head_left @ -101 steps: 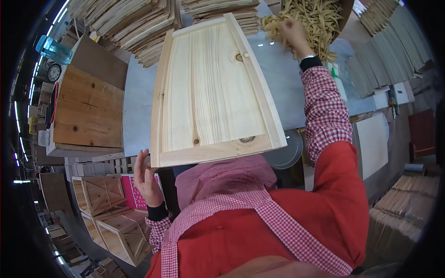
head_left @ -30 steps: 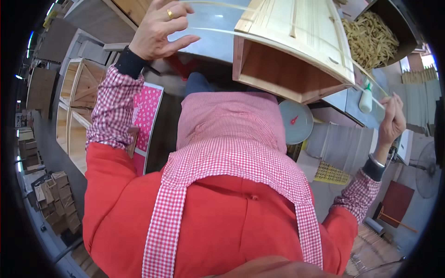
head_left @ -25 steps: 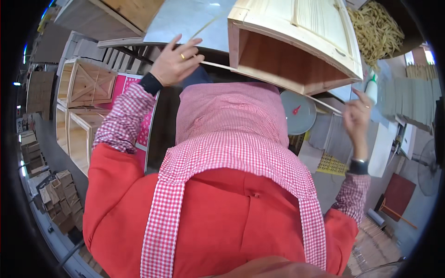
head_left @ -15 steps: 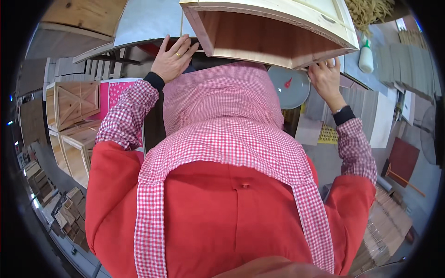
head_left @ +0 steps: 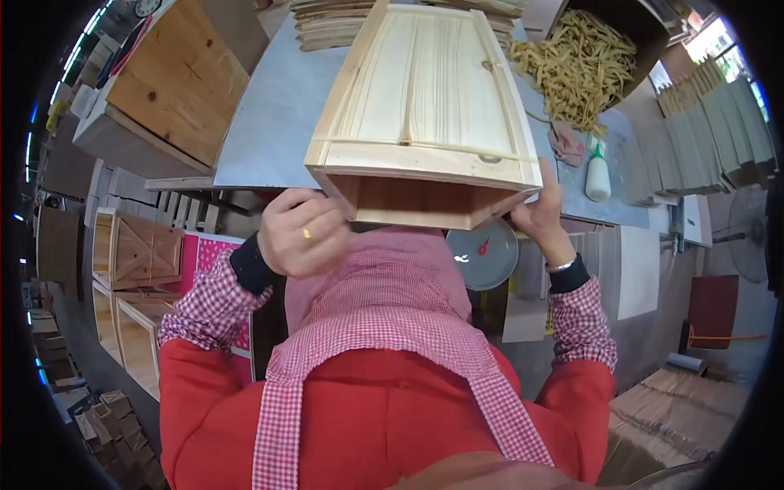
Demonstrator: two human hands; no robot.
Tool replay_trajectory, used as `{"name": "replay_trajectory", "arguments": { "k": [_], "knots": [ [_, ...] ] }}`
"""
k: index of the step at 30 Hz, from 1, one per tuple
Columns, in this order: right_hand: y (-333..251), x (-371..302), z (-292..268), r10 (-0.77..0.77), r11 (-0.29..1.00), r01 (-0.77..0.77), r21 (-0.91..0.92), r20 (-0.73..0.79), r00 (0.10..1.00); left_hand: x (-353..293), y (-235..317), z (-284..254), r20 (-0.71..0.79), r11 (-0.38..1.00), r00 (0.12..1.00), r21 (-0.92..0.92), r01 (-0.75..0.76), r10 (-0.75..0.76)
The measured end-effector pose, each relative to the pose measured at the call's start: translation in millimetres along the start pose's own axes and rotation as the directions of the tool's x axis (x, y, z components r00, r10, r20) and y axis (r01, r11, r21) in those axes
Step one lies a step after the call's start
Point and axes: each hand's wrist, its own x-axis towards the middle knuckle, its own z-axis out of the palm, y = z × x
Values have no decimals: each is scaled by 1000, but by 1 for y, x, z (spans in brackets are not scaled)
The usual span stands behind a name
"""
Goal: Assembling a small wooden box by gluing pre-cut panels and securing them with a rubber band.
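Note:
A pale wooden box (head_left: 425, 114) lies on the grey table (head_left: 269, 114), its open end facing me and hanging over the near edge. My left hand (head_left: 300, 233), with a gold ring, grips the box's near left corner from below. My right hand (head_left: 541, 216) holds the near right corner, thumb up along the side. Both sleeves are red-and-white checked, over a red top and checked apron.
A pile of yellowish wood strips (head_left: 576, 65) lies in a dark bin at the back right, with a white glue bottle (head_left: 598, 175) nearby. A larger wooden crate (head_left: 175, 77) sits at the left, stacked boards (head_left: 335, 20) behind, finished crates (head_left: 135, 253) on the floor left.
My view has tipped back up onto the table. Both hands came in from the sides and closed on the box's near corners; the box now lies flat with its top showing.

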Motion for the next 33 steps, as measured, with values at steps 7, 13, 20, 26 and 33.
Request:
{"name": "replay_trajectory", "arguments": {
  "k": [7,13,20,26,33],
  "knots": [
    [6,33,-26,-13,994,-17,107,270,963,170,4,43,219,996,974,-70,-47,61],
    [24,73,-36,42,999,-45,20,126,991,178,-1,66,303,978,942,-191,-88,144],
    [123,110,19,155,987,-155,46,-4,988,177,8,72,280,929,954,-369,0,111],
    [106,80,-7,406,856,-488,171,362,839,165,8,58,119,934,993,-356,21,23],
    [-39,139,-39,8,996,20,-84,315,949,65,3,6,-251,905,870,-147,400,-425]
  ]
}}
